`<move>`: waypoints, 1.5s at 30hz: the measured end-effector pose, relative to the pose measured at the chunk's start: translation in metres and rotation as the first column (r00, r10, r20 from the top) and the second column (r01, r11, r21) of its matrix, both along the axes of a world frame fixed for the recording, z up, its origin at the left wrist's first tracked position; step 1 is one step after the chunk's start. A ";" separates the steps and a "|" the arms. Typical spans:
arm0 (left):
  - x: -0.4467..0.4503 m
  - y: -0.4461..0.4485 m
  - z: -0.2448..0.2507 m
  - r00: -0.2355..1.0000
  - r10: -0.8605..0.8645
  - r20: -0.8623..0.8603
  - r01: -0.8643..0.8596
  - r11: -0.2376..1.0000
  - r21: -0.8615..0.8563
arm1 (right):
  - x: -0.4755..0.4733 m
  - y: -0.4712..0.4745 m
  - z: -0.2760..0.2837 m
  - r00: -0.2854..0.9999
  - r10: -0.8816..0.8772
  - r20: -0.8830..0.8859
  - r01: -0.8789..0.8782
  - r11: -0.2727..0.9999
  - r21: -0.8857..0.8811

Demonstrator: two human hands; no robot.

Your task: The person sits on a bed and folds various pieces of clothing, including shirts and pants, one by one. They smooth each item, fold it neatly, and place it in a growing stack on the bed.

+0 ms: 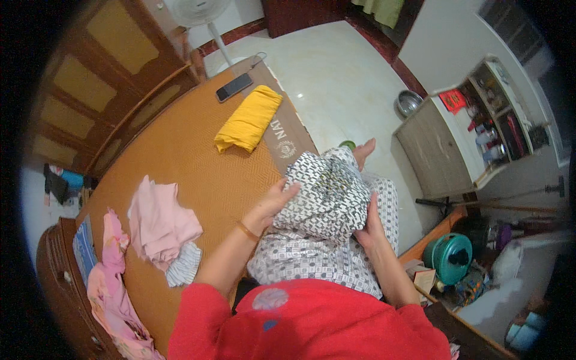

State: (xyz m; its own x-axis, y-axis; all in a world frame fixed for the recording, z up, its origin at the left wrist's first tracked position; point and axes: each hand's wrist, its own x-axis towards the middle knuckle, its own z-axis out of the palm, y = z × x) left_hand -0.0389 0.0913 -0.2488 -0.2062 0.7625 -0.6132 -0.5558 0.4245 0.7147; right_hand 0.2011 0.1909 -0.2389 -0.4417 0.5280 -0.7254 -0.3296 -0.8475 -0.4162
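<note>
A black-and-white patterned cloth [321, 193], bunched and partly folded, rests across my lap. My left hand [281, 200] grips its left edge, thumb on top. At the opposite edge my right hand [370, 222] holds the cloth, its fingers partly hidden beneath. Under it are my white trousers [315, 263] with a grey checked print. Beyond my left hand, a folded yellow garment [249, 118] lies on the mat-covered bed [216, 166]. A crumpled pink garment [164, 220] lies to my left, over a striped cloth [184, 265].
A smartphone [234, 87] lies past the yellow garment. Pink floral fabric [112, 288] runs along the carved headboard [58, 265]. A standing fan [200, 11] is beyond the bed. Rightward stand a cluttered desk [436, 144], a metal basin [408, 102] and a green lidded container [450, 258].
</note>
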 end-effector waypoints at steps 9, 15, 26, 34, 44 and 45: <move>0.022 0.001 0.051 0.931 -0.015 -0.366 0.117 0.958 0.260 | -0.037 -0.011 0.042 0.940 0.144 0.308 -0.309 0.742 0.595; 0.009 -0.007 0.064 0.793 0.370 -0.483 -0.199 0.908 0.370 | -0.088 0.003 0.084 0.941 0.115 0.318 -0.338 0.375 0.864; -0.108 0.059 0.058 0.009 0.659 -0.752 -0.509 0.651 0.564 | -0.276 0.098 0.064 0.920 -0.076 0.385 -0.393 -0.170 0.904; -0.144 0.046 -0.047 -0.113 -0.205 -0.972 -0.194 0.964 -0.181 | -0.266 0.049 -0.059 0.702 -0.050 0.710 -0.629 -0.510 0.587; -0.134 -0.006 -0.067 -0.001 0.198 -0.980 -0.141 0.970 0.196 | -0.235 0.049 -0.077 0.712 -0.048 0.701 -0.636 -0.469 0.614; -0.128 -0.023 -0.066 0.021 0.249 -0.968 -0.156 0.957 0.243 | -0.235 0.049 -0.078 0.703 -0.065 0.708 -0.656 -0.445 0.610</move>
State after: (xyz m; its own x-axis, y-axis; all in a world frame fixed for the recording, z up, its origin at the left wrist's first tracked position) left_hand -0.1670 0.0683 -0.3153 -0.7292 0.5890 0.3485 0.6275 0.3723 0.6838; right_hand -0.0335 0.2400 -0.3174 -0.8563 0.4420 0.2671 0.2096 0.7702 -0.6024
